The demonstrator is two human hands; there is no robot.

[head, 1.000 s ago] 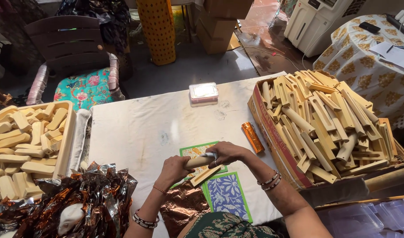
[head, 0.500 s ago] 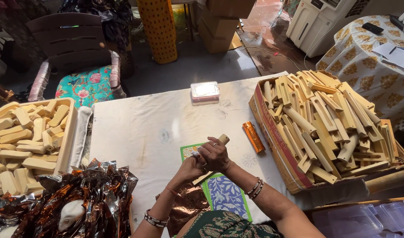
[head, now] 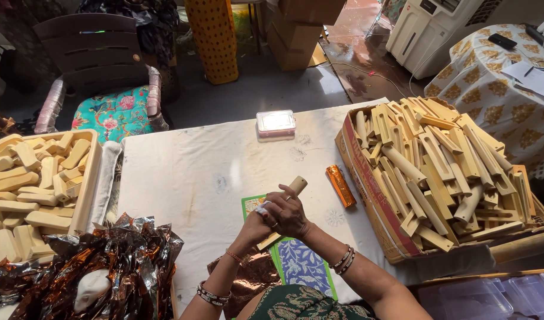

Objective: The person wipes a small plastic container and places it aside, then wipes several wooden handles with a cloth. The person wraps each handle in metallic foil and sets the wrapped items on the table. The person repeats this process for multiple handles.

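While both hands meet over the middle of the table, the scene reads as follows.

Right hand [head: 289,214]: fingers curled tight round the pale wooden cylinder [head: 291,190], whose round end sticks up and away past the knuckles; a ring shows on one finger.
Left hand [head: 257,222]: pressed against the right from the left side, fingers folded in close on the lower part of the same piece; a scrap of white material shows at the fingertips [head: 262,207], too small to tell what it is.
Pale wooden cylinder: tilted, held above the green-bordered printed card [head: 301,266], not touching the table.
Flat wooden strip [head: 269,240]: pokes out beneath the hands, lying across the card.
Orange foil-wrapped stick [head: 340,185]: lies on the white cloth-covered table [head: 189,178], just right of the hands, near the box.
Cardboard box of cut wooden pieces [head: 367,195]: on the right, piled full.
Tray of pale rounded wooden blocks [head: 85,189]: on the left edge.
Crumpled copper foil sheets [head: 106,266]: heaped at lower left; one more sheet lies under the left forearm.
Small white and pink lidded box [head: 276,123]: at the far edge of the table.
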